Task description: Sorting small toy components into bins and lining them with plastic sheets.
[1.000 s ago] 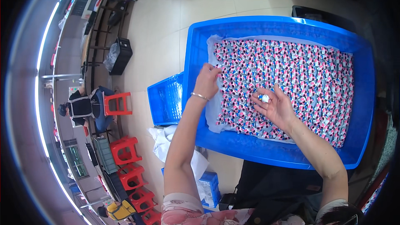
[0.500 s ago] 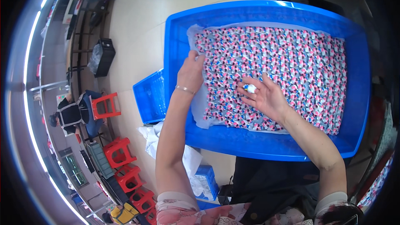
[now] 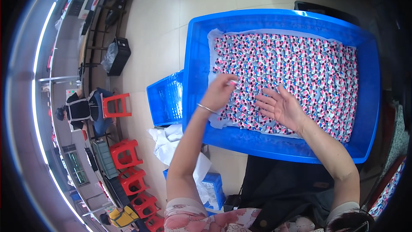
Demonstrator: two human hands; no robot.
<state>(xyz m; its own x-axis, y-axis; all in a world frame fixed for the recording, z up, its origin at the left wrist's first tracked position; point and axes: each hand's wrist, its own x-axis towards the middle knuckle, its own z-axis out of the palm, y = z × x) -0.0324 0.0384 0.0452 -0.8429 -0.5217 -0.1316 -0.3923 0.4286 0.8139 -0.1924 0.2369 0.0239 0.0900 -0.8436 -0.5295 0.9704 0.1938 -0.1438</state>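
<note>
A large blue plastic tub [image 3: 281,145] holds many small figurines [image 3: 296,73] in pink, white and blue, standing in close rows on a white liner sheet [image 3: 218,123]. Over the left part of the rows, my left hand [image 3: 218,94] is closed, with one small pink-and-white figurine [image 3: 232,82] pinched at its fingertips. My right hand [image 3: 284,109] hovers palm up over the middle of the rows. Its fingers are spread and nothing lies in the palm.
A smaller blue crate [image 3: 165,99] stands on the floor left of the tub, with white sheeting [image 3: 167,141] below it. Red stools [image 3: 125,154] line the left side. One person [image 3: 81,108] sits by the long bench, and another in a yellow top [image 3: 122,217] is lower down.
The figurine that lay in my right hand is gone from it. My left hand has moved from the liner's left edge inward and holds a figurine. The whole view has shifted slightly.
</note>
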